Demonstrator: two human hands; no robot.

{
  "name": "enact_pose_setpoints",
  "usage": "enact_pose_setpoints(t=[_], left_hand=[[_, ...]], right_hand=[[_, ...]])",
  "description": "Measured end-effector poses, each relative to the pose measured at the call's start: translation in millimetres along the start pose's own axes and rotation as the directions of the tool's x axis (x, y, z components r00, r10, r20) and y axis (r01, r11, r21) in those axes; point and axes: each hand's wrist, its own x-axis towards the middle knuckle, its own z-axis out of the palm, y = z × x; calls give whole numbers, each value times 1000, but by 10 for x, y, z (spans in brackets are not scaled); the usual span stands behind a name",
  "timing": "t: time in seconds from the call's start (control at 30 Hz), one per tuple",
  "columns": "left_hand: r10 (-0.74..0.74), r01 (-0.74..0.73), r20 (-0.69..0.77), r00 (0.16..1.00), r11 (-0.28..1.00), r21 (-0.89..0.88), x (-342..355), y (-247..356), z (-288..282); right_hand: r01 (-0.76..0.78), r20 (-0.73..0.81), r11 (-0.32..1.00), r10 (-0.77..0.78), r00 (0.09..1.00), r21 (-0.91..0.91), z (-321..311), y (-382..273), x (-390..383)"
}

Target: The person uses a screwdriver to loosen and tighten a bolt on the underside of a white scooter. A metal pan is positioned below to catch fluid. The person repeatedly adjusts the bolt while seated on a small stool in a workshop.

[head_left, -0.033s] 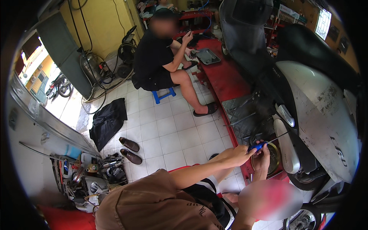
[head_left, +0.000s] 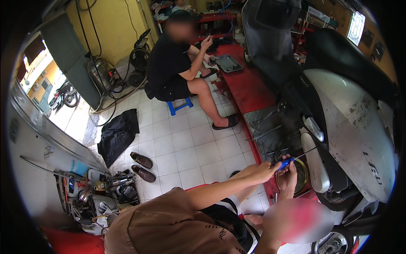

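Observation:
A screwdriver with a blue handle (head_left: 286,163) is held between my two hands, its thin metal shaft slanting up and right to the lower side of a scooter (head_left: 344,127). My left hand (head_left: 265,171) closes on the rear end of the handle. From below, my right hand (head_left: 289,177) wraps its fingers round the front of the handle. Where the tip meets the scooter is too small and dark to make out. Beneath and beside my right hand lies a round, gold-rimmed pan (head_left: 305,186), partly hidden by the hand.
The scooter stands on a red lift platform (head_left: 249,91) with a metal tread plate (head_left: 263,127). A person in black (head_left: 169,59) sits beyond on a blue stool (head_left: 179,106), near a grey tray (head_left: 229,63). Brown shoes (head_left: 143,167), a black cloth (head_left: 119,133) and engine parts (head_left: 122,186) lie left.
My left hand has drawn slightly back along the screwdriver handle, so more of the blue shows. My right hand and the shaft stay nearly in place.

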Motion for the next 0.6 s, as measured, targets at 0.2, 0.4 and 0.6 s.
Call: enact_pose_setpoints(t=[0.2,0.4,0.6], left_hand=[[-44,333,357,933,478,-813,274,-318,164],[410,-368,-343,845,912,182,-97,-27,24],[333,-282,-250,909,934,220,6,-34,75]], right_hand=[[7,20,996,-5,1000,-91,-59,34,4],[5,-109,991,-20,994,-135,-20,-9,48],[30,-110,982,-52,993,-187,-7,-74,35]])
